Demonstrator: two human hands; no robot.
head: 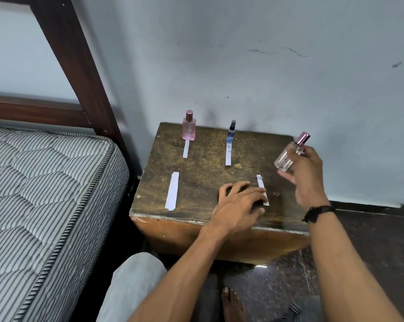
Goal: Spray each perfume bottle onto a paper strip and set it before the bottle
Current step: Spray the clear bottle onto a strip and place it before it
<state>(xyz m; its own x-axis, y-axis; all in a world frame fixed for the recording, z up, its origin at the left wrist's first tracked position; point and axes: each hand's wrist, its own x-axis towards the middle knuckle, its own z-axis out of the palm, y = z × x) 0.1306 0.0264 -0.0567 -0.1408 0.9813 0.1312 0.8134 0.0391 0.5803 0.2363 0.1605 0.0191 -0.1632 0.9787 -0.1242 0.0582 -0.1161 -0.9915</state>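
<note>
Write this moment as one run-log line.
right hand grips clear perfume bottle, lifted | left hand rests on paper strip | pink perfume bottle, blue spray bottle: strip before each | spare strips front-left

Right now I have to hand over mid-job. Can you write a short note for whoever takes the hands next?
Left hand: fingers lie over the loose strip at the front right of the table; a pinch cannot be confirmed.
Right hand: holds the clear bottle, tilted, above the table's right edge.
Done: pink bottle with the left strip before it, and blue bottle with the middle strip before it.
Left: spray the loose strip, then set down the bottle and strip. Spare strips lie front left.
</note>
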